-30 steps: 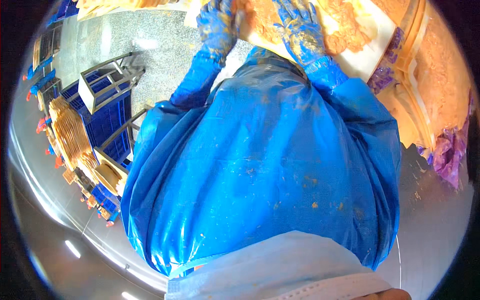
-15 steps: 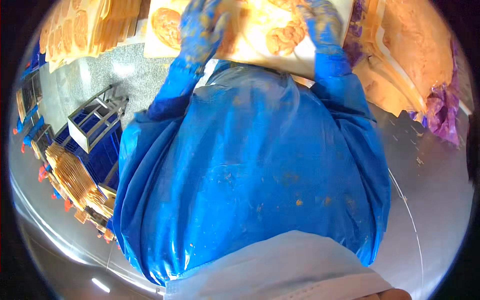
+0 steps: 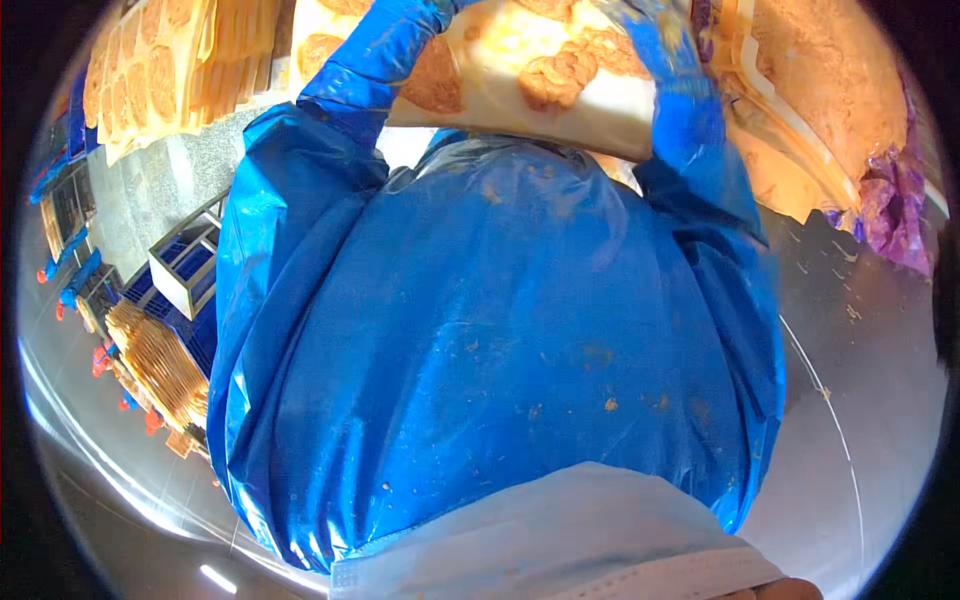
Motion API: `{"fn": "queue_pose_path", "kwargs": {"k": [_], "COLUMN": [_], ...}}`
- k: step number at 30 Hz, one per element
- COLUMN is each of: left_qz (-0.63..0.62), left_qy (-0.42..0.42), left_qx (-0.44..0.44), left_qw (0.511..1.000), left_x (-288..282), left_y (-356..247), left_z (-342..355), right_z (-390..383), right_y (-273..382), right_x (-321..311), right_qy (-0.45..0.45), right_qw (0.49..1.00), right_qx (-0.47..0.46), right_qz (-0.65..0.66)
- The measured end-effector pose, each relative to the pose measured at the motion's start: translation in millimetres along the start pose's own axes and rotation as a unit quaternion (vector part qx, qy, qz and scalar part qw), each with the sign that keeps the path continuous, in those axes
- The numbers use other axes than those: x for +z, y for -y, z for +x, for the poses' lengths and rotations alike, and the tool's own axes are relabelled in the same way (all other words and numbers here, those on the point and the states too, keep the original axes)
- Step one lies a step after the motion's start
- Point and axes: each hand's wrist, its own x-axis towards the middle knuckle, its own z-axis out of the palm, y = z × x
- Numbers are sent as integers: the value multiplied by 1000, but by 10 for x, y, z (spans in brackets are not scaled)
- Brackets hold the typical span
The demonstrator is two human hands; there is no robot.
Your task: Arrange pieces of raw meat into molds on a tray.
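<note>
Your grip is hard to see: both hands in blue gloves reach up to the top edge of the view, and the fingers are cut off or blurred there. Your left hand (image 3: 425,15) lies against the left part of the flat white tray with golden breaded pieces (image 3: 530,75), but I cannot tell if it clamps the tray. Your right hand (image 3: 655,30) sits at the tray's right end, and I cannot tell its hold either.

Both arms in shiny blue plastic sleeves stretch away from you, the left one bent at the elbow. The tray is up high, in front of your chest, between your two hands. Your big blue plastic apron (image 3: 500,330), dotted with crumbs, fills the middle. A pale blue face mask (image 3: 560,545) shows at the bottom.

The shiny grey metal tabletop (image 3: 860,380) runs along the right, with crumbs on it. On it are a heap of orange crumbs (image 3: 830,90) and a crumpled purple plastic bag (image 3: 890,215). At top left stand stacked yellow trays of breaded pieces (image 3: 160,70). At left, blue crates (image 3: 185,265) stand on the speckled grey floor (image 3: 140,200).
</note>
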Motion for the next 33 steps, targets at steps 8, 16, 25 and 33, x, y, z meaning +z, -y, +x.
{"fn": "queue_pose_path", "kwargs": {"k": [8, 16, 25, 33], "left_qz": [-105, 144, 606, 533], "left_qy": [-74, -17, -55, -132], "left_qx": [15, 51, 129, 76], "left_qw": [992, 988, 783, 833], "left_x": [-24, 649, 2, 307], "left_y": [-672, -849, -117, -129], "left_z": [-144, -909, -444, -228], "right_z": [592, 663, 46, -280], "right_y": [-137, 127, -385, 155], "right_x": [26, -86, 126, 198], "right_qy": [86, 135, 259, 247], "right_qw": [983, 630, 712, 611], "right_qx": [135, -327, -134, -194], "right_qz": [-93, -691, -639, -726]}}
